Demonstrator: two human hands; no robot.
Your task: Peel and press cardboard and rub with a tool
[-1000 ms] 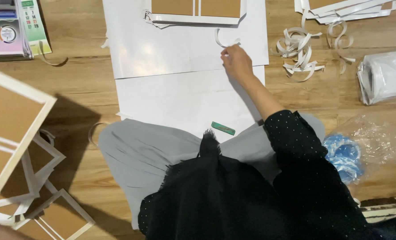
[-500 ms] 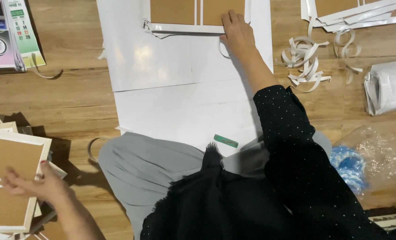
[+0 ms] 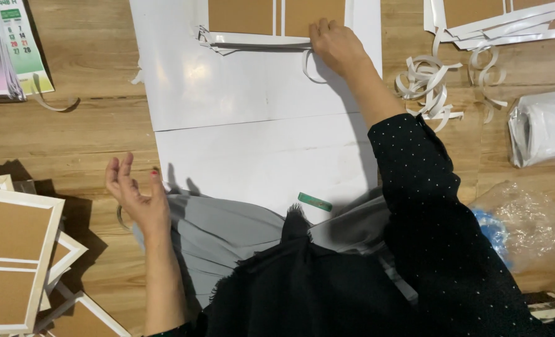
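The right hand (image 3: 337, 47) reaches to the far side of the white sheet (image 3: 252, 93) and lies palm down on the near right corner of a brown board with white borders (image 3: 271, 19). Its fingers are laid flat and slightly spread over the board's white edge, pressing rather than gripping. The board lies flat with its long axis running left to right; its far part is cut off by the top of the frame, so its full shape cannot be made out. A thin white strip divides its brown face in two. A loop of white paper strip (image 3: 308, 68) curls just below the hand.

The left hand (image 3: 134, 193) hovers near the left edge of the sheet, palm up, fingers loosely open and holding nothing. Further left, a stack of similar brown boards (image 3: 15, 256) is cut off by the frame edge. A small green object (image 3: 315, 201) lies on the near edge of the sheet; what it is cannot be told. Curled white strips (image 3: 427, 84) lie on the wooden floor (image 3: 90, 125) to the right.
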